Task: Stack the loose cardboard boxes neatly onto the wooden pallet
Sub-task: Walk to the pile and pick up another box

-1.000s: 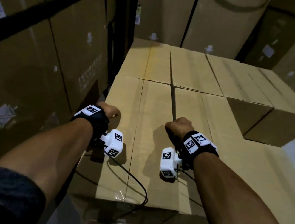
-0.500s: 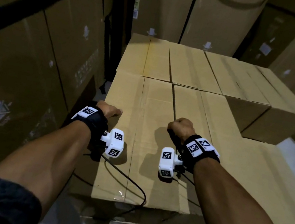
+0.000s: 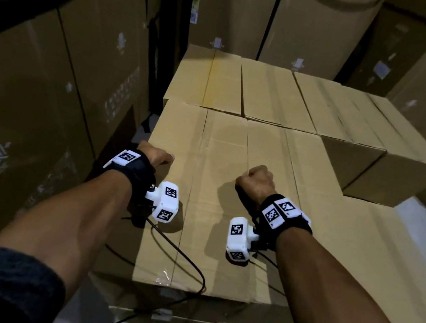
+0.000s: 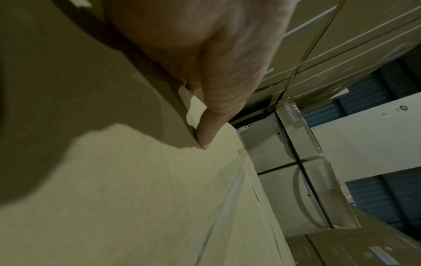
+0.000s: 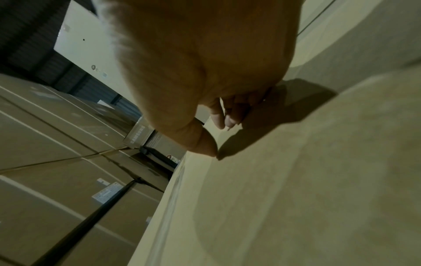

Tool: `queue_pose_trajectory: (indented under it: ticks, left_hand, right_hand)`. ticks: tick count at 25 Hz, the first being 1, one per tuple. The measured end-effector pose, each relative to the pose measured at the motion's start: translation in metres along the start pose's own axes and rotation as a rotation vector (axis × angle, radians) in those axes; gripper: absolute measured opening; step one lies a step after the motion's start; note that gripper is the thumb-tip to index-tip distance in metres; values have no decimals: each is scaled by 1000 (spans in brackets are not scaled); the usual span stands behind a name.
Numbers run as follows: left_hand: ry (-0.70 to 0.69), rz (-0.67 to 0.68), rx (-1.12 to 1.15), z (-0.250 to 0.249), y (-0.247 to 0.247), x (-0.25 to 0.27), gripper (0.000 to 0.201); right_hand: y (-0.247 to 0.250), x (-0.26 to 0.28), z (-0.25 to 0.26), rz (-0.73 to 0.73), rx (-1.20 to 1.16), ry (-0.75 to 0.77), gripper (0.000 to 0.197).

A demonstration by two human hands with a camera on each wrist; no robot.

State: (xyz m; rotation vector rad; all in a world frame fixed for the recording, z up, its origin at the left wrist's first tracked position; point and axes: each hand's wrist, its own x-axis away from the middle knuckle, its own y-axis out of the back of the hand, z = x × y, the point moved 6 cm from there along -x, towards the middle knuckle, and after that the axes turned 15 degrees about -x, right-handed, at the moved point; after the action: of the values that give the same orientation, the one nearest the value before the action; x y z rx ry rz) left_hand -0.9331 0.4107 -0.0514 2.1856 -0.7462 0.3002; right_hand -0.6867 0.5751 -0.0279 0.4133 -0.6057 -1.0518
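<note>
near box point(image 3: 218, 190): top of stack, front left, touching far boxes point(image 3: 274, 95) | left hand point(image 3: 154, 155): at box's left edge, thumb on top, fingers over the side, hidden, grip cannot tell | right hand point(image 3: 256, 182): fingers curled to a fist, holding nothing, over box top | tall cartons point(image 3: 53, 62): left and far

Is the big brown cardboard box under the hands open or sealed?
Sealed: the big brown cardboard box has flat closed flaps, with clear tape along its centre seam.
</note>
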Motion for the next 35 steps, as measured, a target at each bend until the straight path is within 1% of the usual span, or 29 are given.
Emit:
queue_pose_trajectory:
  ticks: [2, 4, 5, 7, 9, 11, 13, 16, 20, 22, 25, 26, 30, 32, 35]
  left_hand:
    - [13, -3, -23, -1, 0, 0, 74]
    - [6, -18, -94, -2, 2, 4, 83]
    - [-7, -38, -147, -3, 3, 8, 85]
    - [-40, -86, -276, -5, 3, 15, 83]
    - [-90, -121, -463, -12, 2, 28, 79]
    - [-138, -147, -651, -18, -1, 35, 71]
    - [-200, -128, -766, -25, -9, 50, 64]
    - [-284, -83, -781, -35, -30, 76, 61]
    - [-366, -2, -786, -38, -62, 119, 67]
    - [-430, 50, -814, -34, -78, 142, 67]
    - [-614, 88, -953, -31, -95, 179, 53]
    - [-673, 111, -997, -27, -101, 192, 55]
    - [-868, 174, -1170, -11, -120, 234, 80]
    - [-947, 204, -1230, 2, -133, 249, 87]
    - [-1062, 124, -1286, 17, -144, 258, 90]
  right_hand:
    - [0, 0, -3, 43, 43, 30, 41]
    - [2, -1, -3, 66, 78, 55, 46]
    - [2, -1, -3, 86, 96, 65, 50]
    - [4, 1, -1, 147, 135, 92, 56]
    - [9, 4, 2, 215, 200, 147, 59]
    - [14, 9, 2, 280, 327, 222, 59]
    - [16, 15, -3, 344, 468, 287, 59]
    - [17, 26, -12, 399, 612, 351, 62]
    - [18, 34, -9, 398, 684, 422, 64]
    - [20, 38, -11, 440, 699, 416, 67]
    - [28, 53, -19, 484, 696, 430, 64]
    - [32, 60, -26, 490, 697, 418, 67]
    - [43, 90, -49, 478, 689, 421, 76]
    - [51, 110, -63, 464, 672, 392, 79]
    - [62, 132, -86, 435, 682, 371, 90]
